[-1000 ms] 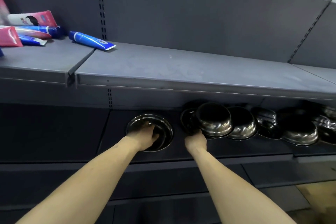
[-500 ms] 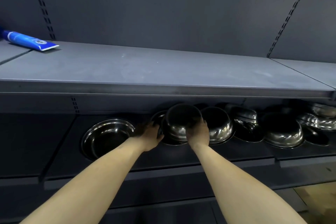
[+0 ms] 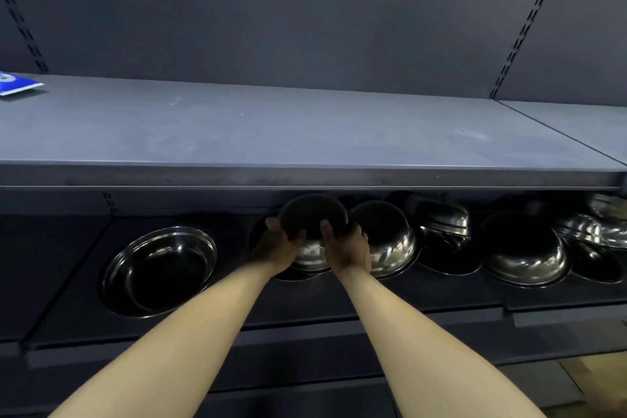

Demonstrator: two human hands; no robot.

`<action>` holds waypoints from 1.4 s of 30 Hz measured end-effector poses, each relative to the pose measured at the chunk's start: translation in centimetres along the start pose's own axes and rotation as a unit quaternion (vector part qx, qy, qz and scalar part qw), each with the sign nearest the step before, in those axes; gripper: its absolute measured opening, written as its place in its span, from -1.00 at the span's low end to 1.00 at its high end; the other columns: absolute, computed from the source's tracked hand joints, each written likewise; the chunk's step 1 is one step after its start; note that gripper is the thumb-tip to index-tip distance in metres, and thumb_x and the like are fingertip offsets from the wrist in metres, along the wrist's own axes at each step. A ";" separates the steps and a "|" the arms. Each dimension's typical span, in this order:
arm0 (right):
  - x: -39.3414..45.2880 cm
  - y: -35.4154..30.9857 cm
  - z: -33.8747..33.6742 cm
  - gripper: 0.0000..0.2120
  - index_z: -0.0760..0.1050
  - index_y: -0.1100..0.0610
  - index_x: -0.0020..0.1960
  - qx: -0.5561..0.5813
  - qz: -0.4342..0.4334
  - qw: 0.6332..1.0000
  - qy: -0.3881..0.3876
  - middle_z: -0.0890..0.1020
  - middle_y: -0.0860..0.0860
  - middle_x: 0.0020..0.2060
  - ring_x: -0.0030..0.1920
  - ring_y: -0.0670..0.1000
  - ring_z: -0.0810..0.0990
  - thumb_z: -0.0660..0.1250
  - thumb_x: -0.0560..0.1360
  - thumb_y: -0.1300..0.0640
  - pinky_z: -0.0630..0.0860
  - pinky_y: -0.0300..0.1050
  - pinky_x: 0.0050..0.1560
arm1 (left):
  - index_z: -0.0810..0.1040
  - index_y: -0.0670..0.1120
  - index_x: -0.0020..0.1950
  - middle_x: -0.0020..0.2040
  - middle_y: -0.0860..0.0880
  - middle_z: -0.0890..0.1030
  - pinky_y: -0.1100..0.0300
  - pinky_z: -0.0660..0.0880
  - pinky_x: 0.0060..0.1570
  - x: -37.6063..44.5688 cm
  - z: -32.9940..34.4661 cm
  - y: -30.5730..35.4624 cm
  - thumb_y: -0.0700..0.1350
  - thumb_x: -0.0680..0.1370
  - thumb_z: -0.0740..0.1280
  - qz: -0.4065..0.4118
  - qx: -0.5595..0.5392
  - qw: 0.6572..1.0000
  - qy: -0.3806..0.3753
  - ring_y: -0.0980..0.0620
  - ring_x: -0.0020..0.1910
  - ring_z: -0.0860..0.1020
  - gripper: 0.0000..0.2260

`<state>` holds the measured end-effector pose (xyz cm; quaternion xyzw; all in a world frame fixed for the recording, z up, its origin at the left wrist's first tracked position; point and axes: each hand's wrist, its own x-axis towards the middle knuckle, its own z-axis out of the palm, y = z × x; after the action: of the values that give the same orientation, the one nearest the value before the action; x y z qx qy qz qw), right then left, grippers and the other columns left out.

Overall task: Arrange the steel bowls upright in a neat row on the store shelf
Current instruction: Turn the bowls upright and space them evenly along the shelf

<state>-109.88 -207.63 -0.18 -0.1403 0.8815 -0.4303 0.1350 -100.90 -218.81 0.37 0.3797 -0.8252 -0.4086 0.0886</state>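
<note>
Setting: dark store shelving, a lower shelf (image 3: 305,312) tucked under the grey upper shelf (image 3: 305,132), dim in there.
Near left: one upright bowl (image 3: 159,270) sits alone, mouth up, well apart from the rest.
Centre: both hands are on the held bowl (image 3: 314,231), which is upside down, base toward the camera, and sits over another bowl (image 3: 268,261) whose rim peeks out at its left.
Left hand: left hand (image 3: 283,246) wraps the left wall, thumb on top, fingers curled round and pressed to the steel.
Right hand: right hand (image 3: 346,243) mirrors it on the right wall, fingers closed onto the bowl, not spread.
Right of centre: an overturned bowl (image 3: 385,237) lies touching the right hand's knuckles, then a jumbled pile of bowls (image 3: 522,244) runs away to the far right.
Risk: slick steel and little headroom; turning it over could knock the upper shelf's front edge or clip the overturned neighbour and set the pile sliding.
Risk two: it may catch on the bowl beneath and drag that one along.
</note>
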 end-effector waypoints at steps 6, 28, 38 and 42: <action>0.1 -0.1 0.7 -0.24 0.22 0.20 0.60 0.022 -0.002 1.000 0.015 0.37 0.17 0.53 0.47 0.22 0.44 0.32 0.58 -0.21 0.43 0.04 0.36 | 0.15 -0.17 0.50 0.34 -0.17 0.48 0.13 0.42 0.13 -0.1 0.5 0.9 0.09 0.58 0.32 -0.057 -0.077 0.995 0.019 -0.17 0.27 0.50 -0.37; -11.0 -4.3 4.9 -0.71 0.58 -0.16 0.27 0.431 0.022 0.898 0.088 0.67 -0.15 0.15 0.14 -0.01 0.66 0.17 0.66 0.01 0.67 0.10 0.12 | 0.29 0.38 0.38 0.41 0.11 0.42 -0.01 0.30 0.42 -6.5 -8.5 -8.2 0.37 0.51 0.12 -0.007 -0.412 0.904 0.112 0.05 0.39 0.40 -0.56; -11.9 -5.6 5.3 -0.74 0.50 0.05 0.31 0.355 0.088 0.931 -0.010 0.72 0.08 0.05 -0.32 0.04 0.75 0.25 0.63 0.16 0.62 -0.15 -0.35 | 0.33 0.11 0.22 0.01 0.22 0.51 0.17 0.33 0.04 -7.7 -13.1 -10.3 -0.05 0.59 0.31 0.007 -0.210 0.973 0.098 0.06 0.11 0.50 -0.75; -11.5 -6.2 6.4 -0.73 0.59 0.09 0.17 0.301 0.047 0.952 -0.031 0.74 0.10 -0.02 -0.28 0.06 0.75 0.23 0.58 0.33 0.67 -0.12 -0.28 | 0.24 0.05 0.46 0.24 0.06 0.55 0.12 0.42 0.15 -7.4 -15.4 -11.6 -0.08 0.56 0.35 0.041 -0.105 0.992 0.064 0.03 0.20 0.51 -0.49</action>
<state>-96.13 -211.75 2.31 -0.0652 0.7118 -0.6644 0.2183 -82.30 -227.41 2.94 0.3597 -0.7851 -0.4639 0.1975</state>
